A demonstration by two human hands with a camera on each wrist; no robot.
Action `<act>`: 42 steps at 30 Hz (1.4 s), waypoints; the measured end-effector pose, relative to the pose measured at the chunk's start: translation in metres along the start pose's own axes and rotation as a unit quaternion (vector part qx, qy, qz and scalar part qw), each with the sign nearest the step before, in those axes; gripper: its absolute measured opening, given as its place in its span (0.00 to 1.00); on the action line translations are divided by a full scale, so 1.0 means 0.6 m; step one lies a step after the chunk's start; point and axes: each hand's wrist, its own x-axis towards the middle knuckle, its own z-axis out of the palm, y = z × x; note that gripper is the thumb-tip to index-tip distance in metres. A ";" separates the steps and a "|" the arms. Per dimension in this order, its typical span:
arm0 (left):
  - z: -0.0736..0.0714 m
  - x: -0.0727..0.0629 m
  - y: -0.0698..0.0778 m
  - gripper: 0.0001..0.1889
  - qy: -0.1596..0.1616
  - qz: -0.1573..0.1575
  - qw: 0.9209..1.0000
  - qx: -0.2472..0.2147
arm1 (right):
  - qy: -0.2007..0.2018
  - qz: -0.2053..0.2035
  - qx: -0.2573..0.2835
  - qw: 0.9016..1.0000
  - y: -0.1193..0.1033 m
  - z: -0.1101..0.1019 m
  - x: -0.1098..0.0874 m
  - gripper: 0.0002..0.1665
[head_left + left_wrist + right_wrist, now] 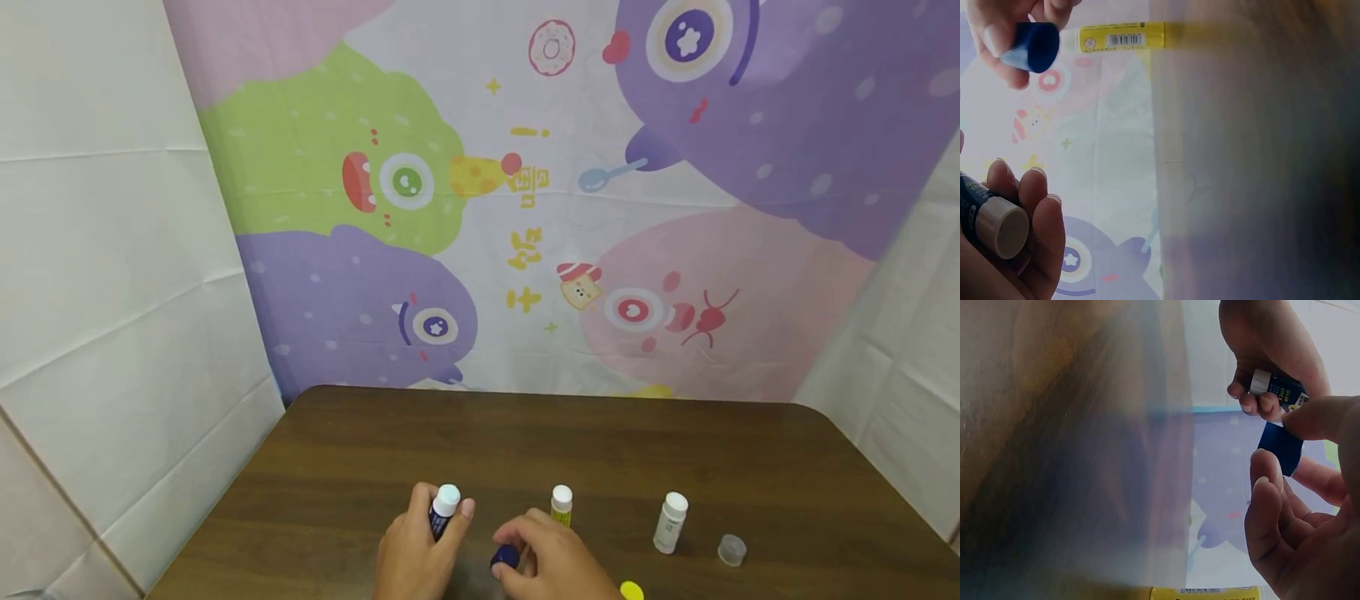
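My left hand (422, 546) grips a dark blue glue stick (441, 518) whose white end points up, uncapped. The words "glue stick" show on its label in the right wrist view. Between thumb and fingers, my right hand (551, 554) pinches a dark blue ribbed cap (506, 557), apart from the glue stick. Just behind the right hand a yellow glue stick (1121, 37) with a white top stands upright on the table, its lower part hidden in the head view.
A white glue stick (670, 523) stands on the brown table (360, 442) to the right. Beside it lies a clear cap (732, 550). A yellow cap (632, 591) shows at the lower frame edge. A cartoon-printed cloth (517, 350) hangs behind the table.
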 end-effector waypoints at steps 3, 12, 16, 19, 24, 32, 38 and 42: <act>0.001 -0.001 -0.001 0.18 0.003 0.008 1.000 0.002 | -0.002 -0.007 -0.030 1.000 0.001 -0.002 0.001 0.15; 0.003 -0.004 -0.006 0.17 0.017 0.008 1.000 -0.001 | -0.045 0.028 -0.094 0.994 0.002 0.005 0.009 0.14; 0.001 -0.002 -0.008 0.17 0.020 0.009 1.000 0.000 | -0.063 0.010 -0.146 0.987 0.003 0.014 0.015 0.14; -0.002 0.001 -0.009 0.17 0.017 0.007 1.000 0.001 | -0.072 0.002 -0.182 0.981 0.003 0.018 0.019 0.14; -0.008 0.001 -0.006 0.18 0.007 -0.001 1.000 0.003 | -0.095 -0.013 -0.226 0.969 0.007 0.022 0.026 0.14; -0.003 0.008 -0.001 0.19 -0.019 0.015 1.000 0.001 | -0.085 -0.035 -0.245 0.965 0.016 0.024 0.026 0.13; -0.006 0.007 -0.006 0.19 -0.008 0.020 1.000 0.017 | -0.095 -0.039 -0.241 0.965 0.023 0.036 0.031 0.15; -0.006 0.005 -0.008 0.18 -0.005 0.023 0.999 0.024 | -0.096 -0.036 -0.245 0.964 0.027 0.041 0.031 0.16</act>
